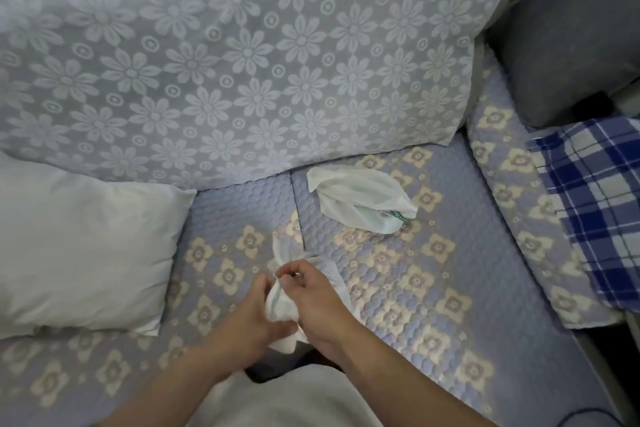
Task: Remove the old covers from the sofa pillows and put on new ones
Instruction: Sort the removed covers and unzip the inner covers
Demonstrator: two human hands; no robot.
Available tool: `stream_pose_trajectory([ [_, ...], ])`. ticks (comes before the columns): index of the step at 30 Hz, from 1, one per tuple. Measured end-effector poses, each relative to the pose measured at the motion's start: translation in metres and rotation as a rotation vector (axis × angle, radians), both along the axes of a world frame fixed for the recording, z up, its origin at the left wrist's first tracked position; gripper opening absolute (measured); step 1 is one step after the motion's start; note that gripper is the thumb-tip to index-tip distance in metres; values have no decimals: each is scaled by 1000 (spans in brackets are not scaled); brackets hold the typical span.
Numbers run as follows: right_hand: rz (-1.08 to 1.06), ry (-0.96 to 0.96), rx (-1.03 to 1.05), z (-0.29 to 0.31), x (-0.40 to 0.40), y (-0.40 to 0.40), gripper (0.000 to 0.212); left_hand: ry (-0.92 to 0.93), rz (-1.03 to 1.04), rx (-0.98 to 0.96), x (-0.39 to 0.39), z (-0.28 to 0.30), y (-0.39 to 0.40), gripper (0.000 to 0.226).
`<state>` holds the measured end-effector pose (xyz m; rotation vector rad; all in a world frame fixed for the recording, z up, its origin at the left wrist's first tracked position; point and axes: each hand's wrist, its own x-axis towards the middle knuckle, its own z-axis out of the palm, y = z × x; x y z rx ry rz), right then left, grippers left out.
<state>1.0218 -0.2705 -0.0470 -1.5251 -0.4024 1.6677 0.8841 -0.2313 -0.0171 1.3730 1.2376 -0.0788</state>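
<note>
While both hands clamp the bunched white fabric cover (282, 302), we log: left hand (254, 314) | right hand (317, 302) | bare white pillow (83, 246) lies left, nearer left hand; long axis undetermined

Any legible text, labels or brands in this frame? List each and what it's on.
Only one piece of print: a green strip with white letters on the crumpled white plastic bag lying on the quilted sofa seat. Too small and blurred to read.
Nothing else carries text.

Two hands (249, 308) (318, 298), one bare white pillow (79, 246), two white cloths (360, 201) (280, 305), one plaid blanket (599, 198).
</note>
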Motion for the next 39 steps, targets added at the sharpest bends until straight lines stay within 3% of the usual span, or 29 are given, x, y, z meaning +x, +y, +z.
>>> stream_pose_trajectory([
  [3,139,163,-15,-19,23,9,20,104,-10,80,17,-19,7,31],
  [5,224,120,-17,-32,47,25,30,200,65,116,24,-29,10,18],
  [6,259,7,-24,-41,62,36,34,222,114,127,27,-33,11,16],
  [8,309,-396,-105,-71,102,63,39,247,217,107,33,-41,12,15],
  [11,506,-1061,-422,-108,173,89,61,268,320,63,32,-48,12,16],
  [13,567,-1311,-512,-135,223,91,75,262,390,38,27,-50,10,17],
  [15,509,-1265,-542,-161,266,88,75,273,423,47,23,-49,9,18],
  [18,498,-1160,-481,-182,291,82,32,313,428,57,20,-48,6,20],
  [21,147,-1096,-388,-171,271,79,28,503,332,276,17,-49,0,26],
  [23,-157,-919,-273,-141,246,81,27,508,263,394,14,-51,1,32],
  [24,-288,-833,-199,-124,236,81,24,450,292,357,15,-47,4,34],
  [28,-427,-754,106,-21,194,79,26,256,392,174,25,-42,6,27],
  [32,-210,-627,410,72,182,83,31,264,350,286,39,-28,11,45],
  [35,262,-319,563,140,179,87,18,172,222,353,52,-3,25,74],
  [37,499,-96,563,175,170,85,29,130,181,432,55,18,36,75],
  [39,613,2,547,190,155,81,27,43,200,516,49,44,43,65],
])
